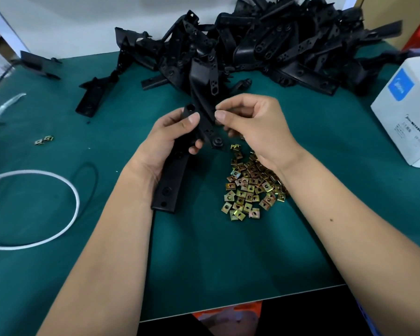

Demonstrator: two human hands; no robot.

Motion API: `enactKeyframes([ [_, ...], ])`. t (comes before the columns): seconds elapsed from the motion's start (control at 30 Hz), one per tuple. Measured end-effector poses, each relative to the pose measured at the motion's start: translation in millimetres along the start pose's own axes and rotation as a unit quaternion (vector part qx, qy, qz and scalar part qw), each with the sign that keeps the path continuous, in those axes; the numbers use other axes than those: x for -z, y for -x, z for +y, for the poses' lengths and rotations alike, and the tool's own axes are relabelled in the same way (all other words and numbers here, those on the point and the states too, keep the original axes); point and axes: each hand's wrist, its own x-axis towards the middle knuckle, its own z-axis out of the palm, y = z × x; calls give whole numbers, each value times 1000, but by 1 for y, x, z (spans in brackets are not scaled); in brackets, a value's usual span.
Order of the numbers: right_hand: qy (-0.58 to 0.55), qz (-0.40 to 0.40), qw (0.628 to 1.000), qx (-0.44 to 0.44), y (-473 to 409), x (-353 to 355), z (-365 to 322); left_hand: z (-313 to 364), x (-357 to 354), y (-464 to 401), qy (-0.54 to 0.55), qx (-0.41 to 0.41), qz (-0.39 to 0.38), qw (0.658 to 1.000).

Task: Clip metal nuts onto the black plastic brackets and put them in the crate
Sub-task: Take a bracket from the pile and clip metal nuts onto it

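Head view looks down on a green worktop (204,251) where both bare hands meet over a long black bracket (172,180). Left hand (167,134) wraps the bracket's upper half, thumb laid across its face and fingers curled behind, so this grip is closed round the part. Right hand (250,124) pinches the bracket's upper right edge between thumb and forefinger; whether a nut sits under those fingertips cannot be told. The bracket's lower end hangs toward the person, just above the worktop. A loose heap of brass-coloured metal nuts (250,187) lies directly below the right wrist (two stray ones (44,139) sit well apart, to the left). At the back, a large pile of black brackets (264,44) spreads across the worktop. A white box (405,117) stands at the right edge, and a white cable loop (58,190) lies on the left.
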Motion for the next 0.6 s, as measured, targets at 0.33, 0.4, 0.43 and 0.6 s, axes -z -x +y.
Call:
enactKeyframes([
  [0.33,-124,-3,989,-80,4,-7,-7,2,0,0,-4,5,-44,999],
  [0.4,-138,-4,986,-92,4,-7,-7,2,0,0,-8,3,-47,999],
  [0.43,-144,-4,985,-98,4,-7,-7,2,0,0,-10,3,-49,999],
  [0.6,-182,26,976,-116,4,-12,-3,2,1,0,-21,4,-59,998],
])
